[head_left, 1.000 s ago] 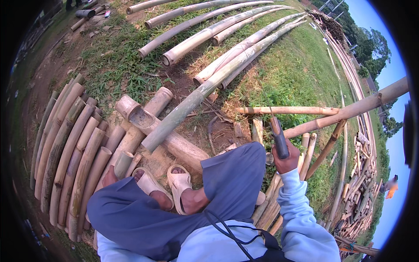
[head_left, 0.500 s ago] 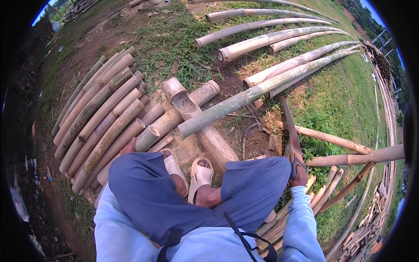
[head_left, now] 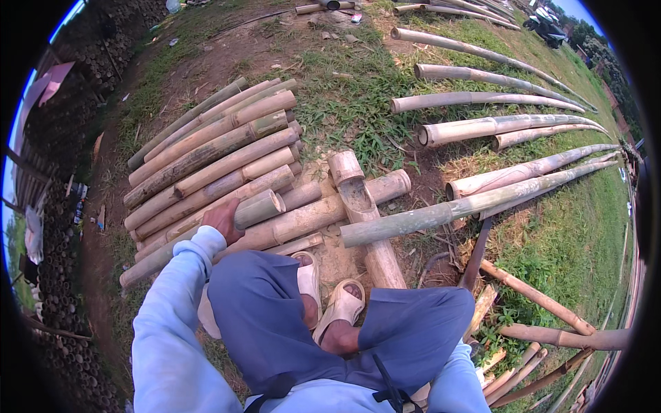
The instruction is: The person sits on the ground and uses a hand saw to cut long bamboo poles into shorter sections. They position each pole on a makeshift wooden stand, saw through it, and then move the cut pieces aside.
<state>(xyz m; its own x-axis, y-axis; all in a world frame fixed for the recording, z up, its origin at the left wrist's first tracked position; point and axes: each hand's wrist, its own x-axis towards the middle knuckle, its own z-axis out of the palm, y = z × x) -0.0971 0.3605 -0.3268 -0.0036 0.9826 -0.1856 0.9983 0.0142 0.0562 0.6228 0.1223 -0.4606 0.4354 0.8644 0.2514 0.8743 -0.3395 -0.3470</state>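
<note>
L hand (head_left: 222, 219) on cut bamboo piece (head_left: 256, 208), stack (head_left: 206, 162) to person's left.

L hand rests fingers curled over near end of short bamboo piece; its long axis runs up-right, away from hand. R hand hidden behind knee, grip can't tell; dark tool handle (head_left: 476, 255) pokes up there. Long pole (head_left: 468, 204) lies across log (head_left: 368, 220) ahead of sandals (head_left: 337, 310).

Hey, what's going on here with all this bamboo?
A person in blue trousers and pale sandals sits on the ground among cut bamboo. Their left hand rests on a short bamboo piece at the edge of a stack of short lengths. The right hand is hidden behind the knee; a dark-handled tool rises there. A long pole lies across a split trough piece.
</note>
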